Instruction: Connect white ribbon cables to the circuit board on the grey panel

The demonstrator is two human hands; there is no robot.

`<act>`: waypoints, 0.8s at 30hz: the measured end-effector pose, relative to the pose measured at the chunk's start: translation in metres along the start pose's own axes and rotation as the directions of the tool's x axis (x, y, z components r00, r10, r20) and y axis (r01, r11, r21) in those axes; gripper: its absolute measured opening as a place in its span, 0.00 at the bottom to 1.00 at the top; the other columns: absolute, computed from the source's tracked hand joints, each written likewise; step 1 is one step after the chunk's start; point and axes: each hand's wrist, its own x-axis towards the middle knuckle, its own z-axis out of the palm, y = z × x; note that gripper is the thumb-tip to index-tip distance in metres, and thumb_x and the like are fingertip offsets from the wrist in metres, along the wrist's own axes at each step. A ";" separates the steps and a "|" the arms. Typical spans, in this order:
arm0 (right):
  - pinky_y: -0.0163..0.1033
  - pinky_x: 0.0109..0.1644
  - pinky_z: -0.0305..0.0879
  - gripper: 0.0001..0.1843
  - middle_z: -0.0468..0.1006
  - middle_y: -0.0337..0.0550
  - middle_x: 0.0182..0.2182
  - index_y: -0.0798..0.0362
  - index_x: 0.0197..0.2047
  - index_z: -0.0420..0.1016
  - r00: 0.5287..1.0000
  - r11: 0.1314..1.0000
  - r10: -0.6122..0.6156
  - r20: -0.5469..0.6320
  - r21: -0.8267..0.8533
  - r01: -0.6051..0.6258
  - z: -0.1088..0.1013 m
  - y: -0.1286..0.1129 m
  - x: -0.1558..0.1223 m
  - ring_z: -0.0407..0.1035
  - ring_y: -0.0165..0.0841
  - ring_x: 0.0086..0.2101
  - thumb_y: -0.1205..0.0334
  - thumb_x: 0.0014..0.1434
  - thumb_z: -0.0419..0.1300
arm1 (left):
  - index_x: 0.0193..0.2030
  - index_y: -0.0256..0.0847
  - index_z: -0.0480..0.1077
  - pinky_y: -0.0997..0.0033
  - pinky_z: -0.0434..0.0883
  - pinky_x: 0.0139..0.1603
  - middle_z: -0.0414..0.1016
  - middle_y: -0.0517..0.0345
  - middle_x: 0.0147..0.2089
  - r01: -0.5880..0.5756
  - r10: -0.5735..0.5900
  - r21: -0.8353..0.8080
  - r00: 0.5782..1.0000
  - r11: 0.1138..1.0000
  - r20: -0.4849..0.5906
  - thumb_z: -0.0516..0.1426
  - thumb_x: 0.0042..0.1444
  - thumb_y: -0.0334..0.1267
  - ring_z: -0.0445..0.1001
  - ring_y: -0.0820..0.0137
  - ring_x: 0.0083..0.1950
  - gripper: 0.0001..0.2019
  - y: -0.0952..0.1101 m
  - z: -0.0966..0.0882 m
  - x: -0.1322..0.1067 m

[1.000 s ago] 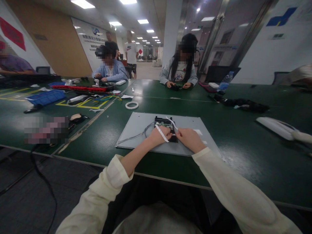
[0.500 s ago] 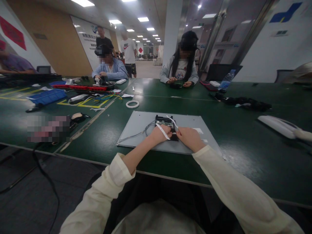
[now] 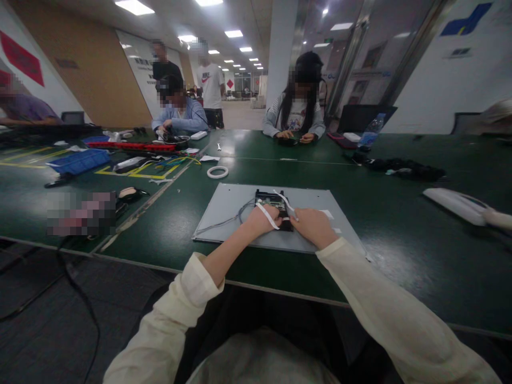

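Observation:
A flat grey panel [image 3: 224, 208] lies on the green table, and on it sits a black open housing [image 3: 287, 226] with a circuit board [image 3: 272, 202] inside. My left hand [image 3: 262, 221] rests over the housing's left side, fingers curled, what they hold hidden. Across its fingers lies a narrow white strip [image 3: 266, 215]. At the housing's right edge, my right hand [image 3: 314, 226] is closed, thumb and fingertips pressed together. A second white strip [image 3: 283, 198] runs from the housing's far edge down to those fingertips. Grey cables [image 3: 232, 217] trail left from the housing.
Beyond the panel lies a white tape roll [image 3: 217, 172]. On the left are a blue tray [image 3: 82, 161], wires and a small wrench [image 3: 160, 181]. A water bottle [image 3: 372, 132] and a white device [image 3: 454, 205] stand right. Co-workers sit across the table.
My right hand has shifted very slightly right, its fingertips a little farther from my left hand. My left hand and the housing stay in place.

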 end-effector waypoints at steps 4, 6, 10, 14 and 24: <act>0.39 0.36 0.62 0.21 0.77 0.55 0.34 0.58 0.38 0.75 1.000 1.000 0.007 -0.016 -0.021 -0.007 -0.001 -0.001 -0.002 0.73 0.41 0.35 0.54 0.62 0.45 | 0.34 0.34 0.75 0.69 0.69 0.36 0.76 0.45 0.33 0.005 -0.005 0.029 1.000 1.000 0.000 0.50 0.57 0.43 0.75 0.62 0.38 0.16 0.001 -0.003 -0.002; 0.39 0.35 0.62 0.21 0.77 0.55 0.34 0.58 0.38 0.75 1.000 1.000 0.014 -0.022 -0.025 -0.015 -0.002 0.000 -0.003 0.73 0.41 0.35 0.55 0.62 0.45 | 0.35 0.34 0.75 0.68 0.69 0.36 0.76 0.44 0.34 0.014 -0.014 0.048 1.000 0.999 0.004 0.49 0.57 0.44 0.75 0.61 0.38 0.17 0.000 -0.003 -0.003; 0.39 0.35 0.62 0.20 0.77 0.54 0.32 0.58 0.37 0.76 0.999 0.998 0.040 -0.015 -0.038 -0.041 -0.003 0.002 -0.004 0.73 0.41 0.35 0.55 0.62 0.45 | 0.35 0.33 0.74 0.66 0.70 0.34 0.76 0.42 0.35 0.022 -0.023 0.092 1.000 0.996 0.010 0.48 0.57 0.45 0.75 0.59 0.38 0.19 -0.004 -0.002 -0.005; 0.40 0.35 0.62 0.20 0.77 0.54 0.33 0.58 0.37 0.76 0.997 0.996 0.078 0.010 -0.041 -0.077 -0.004 0.006 -0.004 0.73 0.41 0.35 0.56 0.61 0.46 | 0.36 0.32 0.74 0.65 0.70 0.35 0.76 0.41 0.35 0.020 -0.022 0.094 1.000 0.995 0.019 0.49 0.56 0.43 0.75 0.58 0.39 0.17 -0.008 -0.004 -0.007; 0.40 0.35 0.62 0.19 0.77 0.53 0.34 0.57 0.37 0.76 0.989 0.991 0.131 0.072 -0.025 -0.130 -0.003 0.014 -0.002 0.72 0.42 0.36 0.57 0.60 0.47 | 0.35 0.31 0.74 0.67 0.70 0.33 0.76 0.41 0.35 -0.012 0.011 0.128 1.000 0.992 0.011 0.50 0.54 0.38 0.75 0.58 0.39 0.15 -0.013 -0.006 -0.011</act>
